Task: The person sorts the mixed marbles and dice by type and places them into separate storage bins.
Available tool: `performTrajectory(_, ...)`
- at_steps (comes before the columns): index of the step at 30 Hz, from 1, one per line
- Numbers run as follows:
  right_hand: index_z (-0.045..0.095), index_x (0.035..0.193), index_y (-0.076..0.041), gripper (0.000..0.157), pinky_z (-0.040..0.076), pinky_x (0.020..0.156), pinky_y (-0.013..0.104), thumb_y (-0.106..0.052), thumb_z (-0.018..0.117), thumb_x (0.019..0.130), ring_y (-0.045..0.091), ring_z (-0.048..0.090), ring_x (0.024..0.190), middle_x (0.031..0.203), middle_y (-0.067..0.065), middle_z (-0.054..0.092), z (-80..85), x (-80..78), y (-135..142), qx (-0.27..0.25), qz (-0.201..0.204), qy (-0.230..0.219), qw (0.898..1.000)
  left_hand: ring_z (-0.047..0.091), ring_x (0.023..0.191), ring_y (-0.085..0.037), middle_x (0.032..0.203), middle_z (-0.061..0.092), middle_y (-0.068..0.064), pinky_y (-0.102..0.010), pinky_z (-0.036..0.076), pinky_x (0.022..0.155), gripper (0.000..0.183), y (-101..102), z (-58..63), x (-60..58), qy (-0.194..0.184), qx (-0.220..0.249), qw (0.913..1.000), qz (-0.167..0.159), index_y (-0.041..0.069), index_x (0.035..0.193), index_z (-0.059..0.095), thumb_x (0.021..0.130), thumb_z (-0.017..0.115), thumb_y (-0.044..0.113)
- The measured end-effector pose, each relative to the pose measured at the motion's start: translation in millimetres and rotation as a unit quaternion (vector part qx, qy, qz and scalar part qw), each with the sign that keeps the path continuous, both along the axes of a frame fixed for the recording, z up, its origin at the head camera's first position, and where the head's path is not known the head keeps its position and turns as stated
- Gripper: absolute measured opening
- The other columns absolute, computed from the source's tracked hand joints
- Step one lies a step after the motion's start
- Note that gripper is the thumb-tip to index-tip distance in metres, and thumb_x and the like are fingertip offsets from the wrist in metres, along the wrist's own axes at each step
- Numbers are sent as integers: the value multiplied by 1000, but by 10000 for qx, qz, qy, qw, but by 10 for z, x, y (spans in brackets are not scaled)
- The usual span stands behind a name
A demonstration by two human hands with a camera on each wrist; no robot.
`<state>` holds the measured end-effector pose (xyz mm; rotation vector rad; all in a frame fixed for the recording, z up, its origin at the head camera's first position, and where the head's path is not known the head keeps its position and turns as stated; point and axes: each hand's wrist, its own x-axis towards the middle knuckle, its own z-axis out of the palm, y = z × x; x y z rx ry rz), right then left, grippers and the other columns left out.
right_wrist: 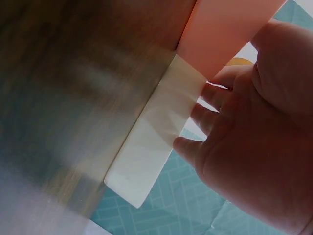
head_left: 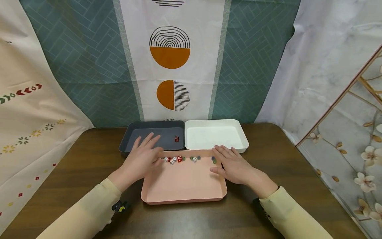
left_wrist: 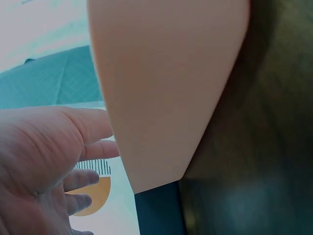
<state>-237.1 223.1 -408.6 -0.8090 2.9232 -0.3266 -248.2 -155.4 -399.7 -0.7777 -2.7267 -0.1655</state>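
Observation:
A pink tray [head_left: 185, 186] lies on the table with small items along its far side. Among them are several white dice [head_left: 172, 162], red dice [head_left: 180, 159] and small round green and blue pieces [head_left: 214, 160]. My left hand [head_left: 139, 163] is over the tray's far left corner, fingers spread, thumb and forefinger close by the leftmost dice. In the left wrist view the pink wall hides those fingertips. At the far right corner my right hand [head_left: 234, 166] hovers with fairly straight fingers, near the green and blue pieces, holding nothing visible.
Behind the pink tray stand a dark grey tray [head_left: 152, 125] with one red die [head_left: 177, 139] in it, and a white tray [head_left: 215, 132] to its right. Patterned cloths [head_left: 253, 59] hang behind and beside the brown table [head_left: 185, 222].

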Motion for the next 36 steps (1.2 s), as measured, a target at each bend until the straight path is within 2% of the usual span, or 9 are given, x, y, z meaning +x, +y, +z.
performTrajectory(6, 31, 173, -1, 84, 13, 132, 66, -55, 56, 113, 41, 21, 167, 180, 19, 28, -5, 3, 3, 3, -34, -4, 10000, 38, 158, -50, 161, 55, -25, -80, 27, 122, 21, -19, -34, 66, 211, -143, 9997, -69, 12, 111, 85, 92, 93, 18)
performTrajectory(13, 32, 173, -2, 85, 12, 132, 66, -57, 56, 113, 40, 21, 167, 180, 19, 28, -19, -5, 4, 4, -4, -11, 10000, 40, 157, -50, 160, 56, -25, -79, 28, 121, 25, -10, -106, 104, 135, -364, 9992, 99, 12, 117, 86, 94, 91, 20)
performTrajectory(20, 29, 174, -3, 87, 10, 133, 64, -59, 55, 113, 39, 19, 168, 181, 17, 25, -20, -5, -14, 20, -37, -115, 9999, 42, 156, -49, 159, 58, -23, -78, 30, 120, 29, 1, -160, 104, 133, -483, 9984, 257, 13, 121, 85, 94, 91, 24)
performTrajectory(29, 31, 173, -2, 85, 13, 132, 65, -56, 55, 113, 41, 21, 167, 180, 18, 27, -26, -3, 9, -15, -26, -10, 10000, 41, 156, -49, 159, 58, -23, -78, 32, 120, 28, 0, -194, 67, 60, -565, 9978, 334, 14, 118, 86, 93, 92, 26)
performTrajectory(34, 31, 173, -1, 84, 14, 132, 65, -55, 55, 114, 41, 22, 167, 180, 19, 28, -20, 13, 13, -44, -11, 25, 10000, 41, 156, -49, 159, 58, -24, -78, 31, 120, 14, 1, -221, 28, 83, -486, 9983, 322, 18, 99, 84, 91, 94, 23)
performTrajectory(36, 31, 173, -1, 84, 14, 132, 66, -55, 55, 114, 41, 22, 167, 180, 19, 28, -15, 14, 9, -49, -6, 37, 10000, 41, 156, -49, 158, 58, -24, -78, 31, 119, 14, -2, -235, 11, 113, -448, 9984, 316, 20, 90, 80, 90, 94, 22)
